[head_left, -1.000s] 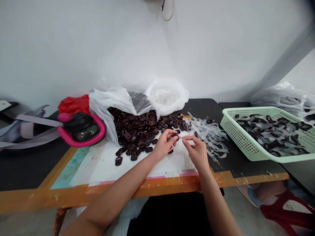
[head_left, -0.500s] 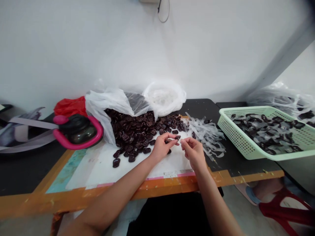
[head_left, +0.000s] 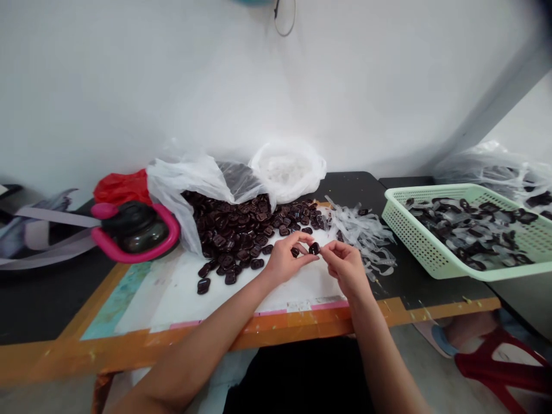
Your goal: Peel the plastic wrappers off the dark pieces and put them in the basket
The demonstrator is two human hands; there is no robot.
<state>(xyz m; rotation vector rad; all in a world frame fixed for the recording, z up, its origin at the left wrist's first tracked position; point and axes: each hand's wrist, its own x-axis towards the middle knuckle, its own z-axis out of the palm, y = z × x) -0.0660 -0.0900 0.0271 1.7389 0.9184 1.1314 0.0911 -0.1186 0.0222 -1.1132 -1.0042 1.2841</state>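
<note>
While it's pinched between thumb and index of the left hand (head_left: pixel 287 261), the small glossy dark brown plastic piece (head_left: pixel 314 248) sits just right of frame centre, lifted a bit off the white mat (head_left: pixel 172 293). The right hand (head_left: pixel 347 267) comes at it from the other side, fingertips closed into a pinch right up against the piece. I can't tell if they grip the piece itself or something clear.

A second dark piece (head_left: pixel 295 252) shows inside the curl of the left fingers.

Just above and left of the hands, a big heap of the same dark pieces (head_left: pixel 241 227) spills out of a crumpled clear plastic bag (head_left: pixel 194 178) onto the mat. Next to that, top centre, a white plastic bag (head_left: pixel 287 167) holds pale see-through bits. Right of the hands there's a loose pile of clear plastic strips (head_left: pixel 362 230) on the black tabletop.

Far right, a mint green slotted plastic basket (head_left: pixel 474 273) is filled with dark pieces mixed with clear strips. Far left sits a dark rounded object with a pink handle (head_left: pixel 133 227), with a red bag (head_left: pixel 121 187) behind it.
</note>
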